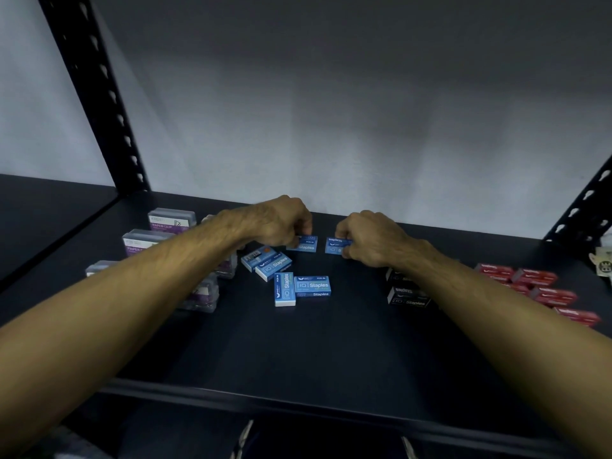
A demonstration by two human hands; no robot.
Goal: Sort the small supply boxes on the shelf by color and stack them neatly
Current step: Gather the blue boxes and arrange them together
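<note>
Far left of the blue boxes, clear plastic clip cases (171, 220) with purple labels sit in a loose cluster on the dark matte shelf (298, 342); I count maybe five, though the left forearm hides some. Left hand (275, 223) now, fingers curled down, pinching a blue box (304, 244) at the back of the group. Just right of it, the right hand (367, 238) grips a second blue box (336, 245), fingers curled round its right end. In front of those two lie four more blue boxes (311, 286), small cardboard rectangles printed "Staples", scattered at angles, some touching. Right of the blue group, black boxes (409, 297), two visible, partly under the right forearm. Further right, red boxes (551, 294), about six, glossy and bunched together.
</note>
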